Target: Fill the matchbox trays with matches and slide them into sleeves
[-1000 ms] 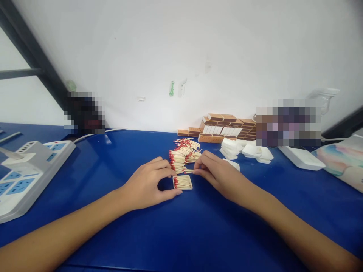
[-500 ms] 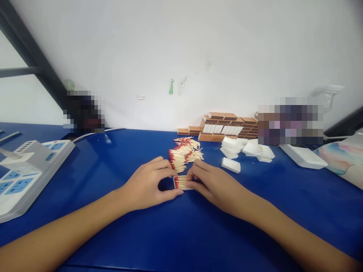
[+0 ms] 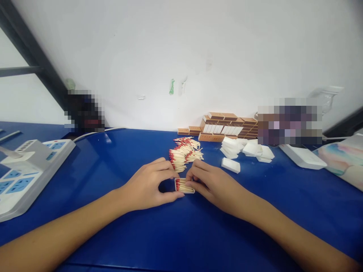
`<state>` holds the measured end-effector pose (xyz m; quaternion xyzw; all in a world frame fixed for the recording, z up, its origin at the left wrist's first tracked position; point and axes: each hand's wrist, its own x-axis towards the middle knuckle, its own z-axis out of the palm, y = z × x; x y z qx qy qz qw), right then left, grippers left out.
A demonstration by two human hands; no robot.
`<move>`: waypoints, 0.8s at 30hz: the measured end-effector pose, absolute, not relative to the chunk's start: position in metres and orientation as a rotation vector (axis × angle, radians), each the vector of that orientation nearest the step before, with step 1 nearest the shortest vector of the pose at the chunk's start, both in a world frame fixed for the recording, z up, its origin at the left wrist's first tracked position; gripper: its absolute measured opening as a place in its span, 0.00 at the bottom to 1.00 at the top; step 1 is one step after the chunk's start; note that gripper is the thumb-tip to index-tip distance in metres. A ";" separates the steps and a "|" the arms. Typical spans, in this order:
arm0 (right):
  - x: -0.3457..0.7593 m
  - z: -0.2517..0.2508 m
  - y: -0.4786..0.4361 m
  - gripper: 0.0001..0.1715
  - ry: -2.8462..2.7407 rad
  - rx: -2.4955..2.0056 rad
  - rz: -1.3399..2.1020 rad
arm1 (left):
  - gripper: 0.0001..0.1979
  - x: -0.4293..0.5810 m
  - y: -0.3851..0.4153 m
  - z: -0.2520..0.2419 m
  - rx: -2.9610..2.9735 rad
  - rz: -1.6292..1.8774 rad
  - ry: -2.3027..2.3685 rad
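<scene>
A small white matchbox tray lies on the blue table, filled with red-headed matches whose heads point left. My left hand grips the tray's left part, with the thumb on the near side and the forefinger on the far side. At the tray's right end, my right hand has thumb and fingertips pinched together at the bare ends of the matches. Its fingers hide that corner, and how many matches they touch is unclear. Just beyond the tray spreads a pile of loose matches.
Brown matchboxes stand stacked against the wall. Several white trays lie in front of them, one apart. A power strip sits at left, a white box and a colourful object at right.
The matchbox tray has moved slightly toward me, and its near right rim shows more. My left hand has shifted a little with it; my right hand stays almost in place.
</scene>
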<state>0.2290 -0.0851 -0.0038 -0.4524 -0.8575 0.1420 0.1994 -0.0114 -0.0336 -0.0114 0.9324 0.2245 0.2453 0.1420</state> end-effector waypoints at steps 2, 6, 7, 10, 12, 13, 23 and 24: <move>0.229 -0.003 -0.085 0.05 -2.407 -1.249 0.390 | 0.15 -0.012 -0.033 -0.011 2.692 0.671 0.663; 0.228 -0.002 -0.087 0.09 -2.429 -1.222 0.395 | 0.16 -0.013 -0.033 -0.012 2.685 0.637 0.682; 0.229 -0.002 -0.087 0.09 -2.421 -1.219 0.384 | 0.16 -0.013 -0.032 -0.012 2.682 0.636 0.682; 0.244 0.002 -0.078 0.08 -2.342 -1.254 0.276 | 0.15 -0.013 -0.033 -0.012 2.669 0.699 0.659; 0.264 0.006 -0.066 0.09 -2.238 -1.357 0.149 | 0.15 -0.013 -0.033 -0.011 2.655 0.780 0.634; 0.277 0.009 -0.059 0.10 -2.176 -1.423 0.069 | 0.15 -0.013 -0.033 -0.011 2.651 0.798 0.630; 0.387 0.040 -0.036 0.09 -1.620 -2.072 -0.238 | 0.16 -0.014 -0.034 -0.013 2.655 0.697 0.681; 0.392 0.044 -0.036 0.10 -1.569 -2.095 -0.242 | 0.15 -0.014 -0.035 -0.012 2.652 0.701 0.679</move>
